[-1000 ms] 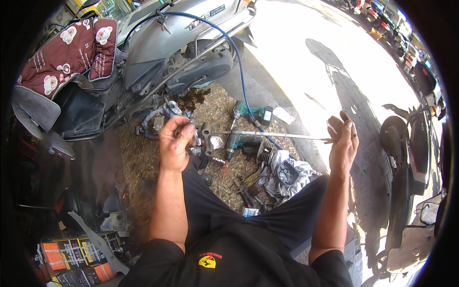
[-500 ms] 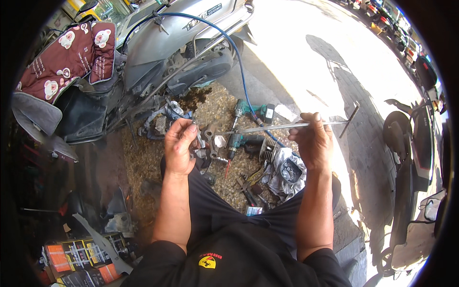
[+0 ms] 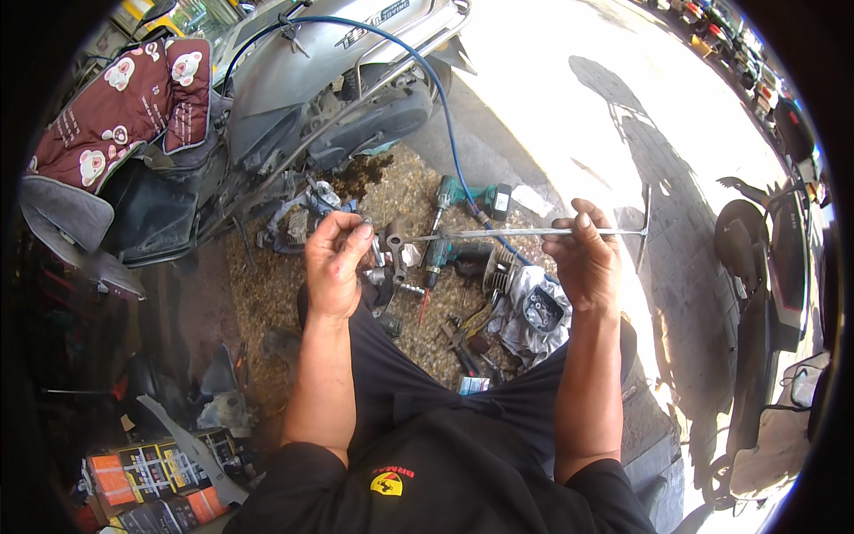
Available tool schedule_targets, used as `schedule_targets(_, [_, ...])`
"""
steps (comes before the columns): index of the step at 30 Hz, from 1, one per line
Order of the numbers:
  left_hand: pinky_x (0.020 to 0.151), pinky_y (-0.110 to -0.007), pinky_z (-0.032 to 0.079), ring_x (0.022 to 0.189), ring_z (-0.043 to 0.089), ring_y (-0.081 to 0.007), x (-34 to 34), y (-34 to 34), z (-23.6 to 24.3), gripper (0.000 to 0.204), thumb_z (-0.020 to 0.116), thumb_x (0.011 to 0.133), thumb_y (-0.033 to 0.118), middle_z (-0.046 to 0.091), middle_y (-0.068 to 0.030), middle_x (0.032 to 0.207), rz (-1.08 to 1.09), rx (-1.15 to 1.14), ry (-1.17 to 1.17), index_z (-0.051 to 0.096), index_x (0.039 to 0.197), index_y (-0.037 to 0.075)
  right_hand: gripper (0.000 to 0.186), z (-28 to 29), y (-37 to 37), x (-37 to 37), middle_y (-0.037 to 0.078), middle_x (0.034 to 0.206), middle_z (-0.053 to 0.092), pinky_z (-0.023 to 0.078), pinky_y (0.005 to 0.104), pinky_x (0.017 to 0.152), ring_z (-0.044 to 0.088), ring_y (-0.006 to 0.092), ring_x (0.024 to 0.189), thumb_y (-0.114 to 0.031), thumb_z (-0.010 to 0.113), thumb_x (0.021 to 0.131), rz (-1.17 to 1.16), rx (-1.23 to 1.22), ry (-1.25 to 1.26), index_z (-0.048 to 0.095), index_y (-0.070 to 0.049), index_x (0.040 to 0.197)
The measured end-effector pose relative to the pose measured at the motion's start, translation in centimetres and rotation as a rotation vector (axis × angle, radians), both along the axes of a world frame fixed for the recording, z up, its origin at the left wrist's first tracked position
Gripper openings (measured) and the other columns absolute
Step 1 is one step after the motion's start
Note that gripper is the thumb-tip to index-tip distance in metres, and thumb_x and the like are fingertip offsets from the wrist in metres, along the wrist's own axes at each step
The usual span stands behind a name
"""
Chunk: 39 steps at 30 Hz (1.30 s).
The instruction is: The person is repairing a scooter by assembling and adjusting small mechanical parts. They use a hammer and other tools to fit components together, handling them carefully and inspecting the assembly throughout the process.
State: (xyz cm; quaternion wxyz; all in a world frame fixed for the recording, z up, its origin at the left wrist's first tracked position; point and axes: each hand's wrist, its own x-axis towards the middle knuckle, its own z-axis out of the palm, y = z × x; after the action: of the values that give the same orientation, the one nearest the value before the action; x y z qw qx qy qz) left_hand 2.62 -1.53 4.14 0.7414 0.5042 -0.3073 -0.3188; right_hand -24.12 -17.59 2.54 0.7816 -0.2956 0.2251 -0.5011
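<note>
My left hand (image 3: 336,267) pinches a small shiny metal piece (image 3: 377,250), with a dull brown metal part with round holes (image 3: 397,254) at its fingertips; whether that part is gripped too I cannot tell. My right hand (image 3: 583,254) holds a long steel T-handle rod (image 3: 547,231) level, its crossbar out to the right and its far end near the brown part. Below lie two teal cordless drills (image 3: 480,200), a finned metal engine part (image 3: 501,276) and a dark metal housing (image 3: 541,311) on a crumpled cloth.
A silver scooter (image 3: 311,71) with a maroon padded cover (image 3: 107,116) stands at upper left, a blue hose (image 3: 436,89) arching down from it. Pliers and tools (image 3: 467,351) lie between my legs. Cartons (image 3: 151,481) sit at lower left. Parked scooters (image 3: 783,258) line the sunlit pavement at right.
My right hand has moved left along the rod, and the crossbar now shows beyond it. The rod lies slightly higher. My left hand has shifted slightly right.
</note>
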Motion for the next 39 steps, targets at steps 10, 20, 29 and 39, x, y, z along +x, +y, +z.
schedule_targets(10, [0.055,-0.020,0.047,0.059,0.053,-0.0039,-0.5,-0.3,0.2,0.004,0.065,0.094,0.009,0.061,0.0023,0.075,0.008,-0.004,0.060,0.063,0.092,0.005,0.028,-1.1,0.2,0.1,0.015,0.088,0.067,0.063,0.0344,0.064,0.071,0.0276,0.075,-0.016,0.068,0.092,-0.045,0.113,0.116,0.056,-0.002,0.113])
schedule_targets(20, [0.055,-0.026,0.053,0.059,0.053,-0.0050,-0.1,-0.3,0.1,0.007,0.063,0.095,0.012,0.059,0.0018,0.076,-0.084,0.086,0.149,0.062,0.091,0.007,0.033,-0.3,0.4,0.0,0.018,0.091,0.067,0.063,0.0355,0.066,0.071,0.0287,0.076,-0.010,0.069,0.090,-0.055,0.097,-0.049,0.053,-0.002,0.117])
schedule_targets(29, [0.054,-0.026,0.053,0.059,0.054,-0.0061,-0.2,-0.1,-0.2,0.009,0.062,0.096,0.013,0.058,0.0023,0.073,-0.069,0.120,0.278,0.060,0.089,0.007,0.039,-1.3,-0.3,-0.5,0.017,0.093,0.067,0.063,0.0367,0.071,0.070,0.0291,0.078,-0.005,0.067,0.089,0.024,0.024,-0.058,0.049,0.001,0.123])
schedule_targets(39, [0.057,-0.021,0.048,0.062,0.055,-0.0050,-0.1,-0.4,-0.6,0.007,0.063,0.095,0.011,0.062,0.0013,0.077,-0.090,0.127,0.105,0.062,0.093,0.005,0.025,-2.2,-0.5,-0.5,0.013,0.091,0.064,0.062,0.0385,0.068,0.068,0.0262,0.076,-0.011,0.067,0.092,-0.051,0.113,0.078,0.056,-0.001,0.113])
